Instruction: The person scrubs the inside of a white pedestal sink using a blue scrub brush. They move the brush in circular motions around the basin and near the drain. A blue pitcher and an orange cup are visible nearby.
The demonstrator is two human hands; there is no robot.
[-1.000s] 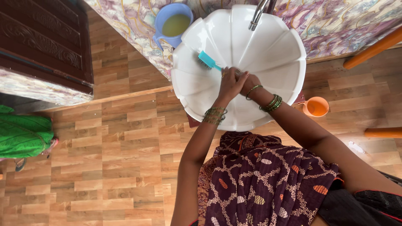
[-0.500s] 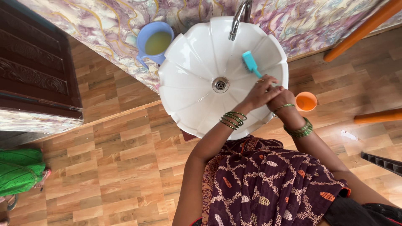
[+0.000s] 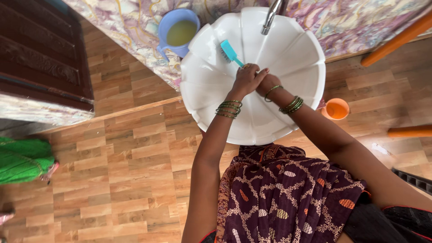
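Both hands meet over the middle of the white fluted basin, with the left hand wrapped round the handle of the teal brush and the right hand pressed against it from the other side. The left fingers are clamped on the handle; the right fingers are curled in behind the left hand, and whether they grip the handle too cannot be told. The brush head lies bristles-down against the basin's far-left wall, just below the rim and left of the tap.

To scrub well here, the bristles should stay flat against the curved wall, following each groove from the rim down toward the centre instead of crossing the ridges. Short, firm strokes suit the grooves best. The 2 hands together give pressure, but the wrists should stay loose so the bangles do not knock the rim.

A blue mug of yellowish liquid stands at the basin's far-left edge, close to the brush head, so wide strokes toward it risk tipping it. An orange cup sits on the floor to the right.
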